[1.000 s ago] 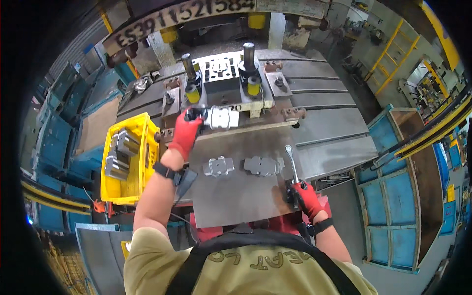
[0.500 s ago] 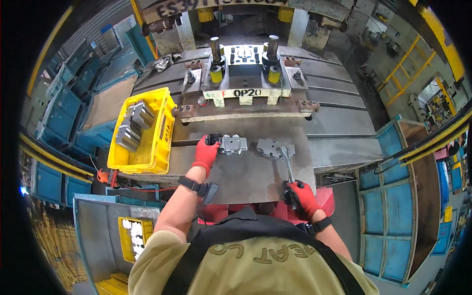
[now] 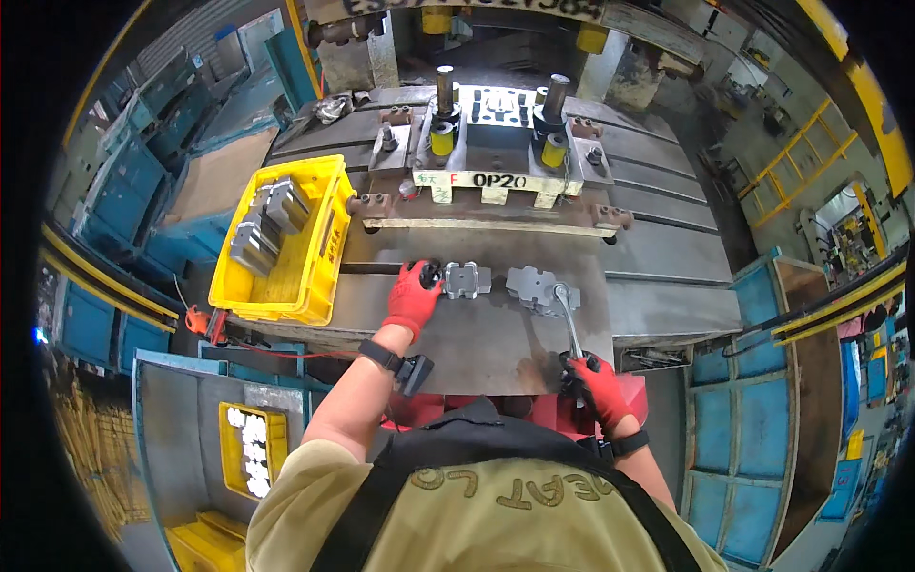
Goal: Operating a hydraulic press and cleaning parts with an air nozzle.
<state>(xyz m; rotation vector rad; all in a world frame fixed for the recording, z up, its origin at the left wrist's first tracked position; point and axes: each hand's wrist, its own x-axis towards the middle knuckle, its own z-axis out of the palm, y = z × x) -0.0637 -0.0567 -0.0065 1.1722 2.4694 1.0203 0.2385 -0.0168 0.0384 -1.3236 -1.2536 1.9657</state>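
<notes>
My left hand [image 3: 415, 292], in a red glove, grips the left end of a flat grey metal part [image 3: 466, 279] lying on the steel press table [image 3: 496, 334]. A second grey metal part [image 3: 530, 285] lies just to its right. My right hand [image 3: 593, 379], also in a red glove, is closed on the handle of a long metal tong [image 3: 568, 319] whose tip touches the second part. Behind both parts stands the press die [image 3: 491, 153] with yellow-collared guide posts.
A yellow crate [image 3: 286, 238] holding several grey metal parts sits at the table's left. Blue bins [image 3: 734, 448] line the right and left sides. A lower yellow bin [image 3: 250, 448] with pale pieces stands at the bottom left. Yellow railings [image 3: 810, 162] run at far right.
My left hand drew back from the die with a metal part and set it on the table beside the other part. The right hand stayed on the tong.
</notes>
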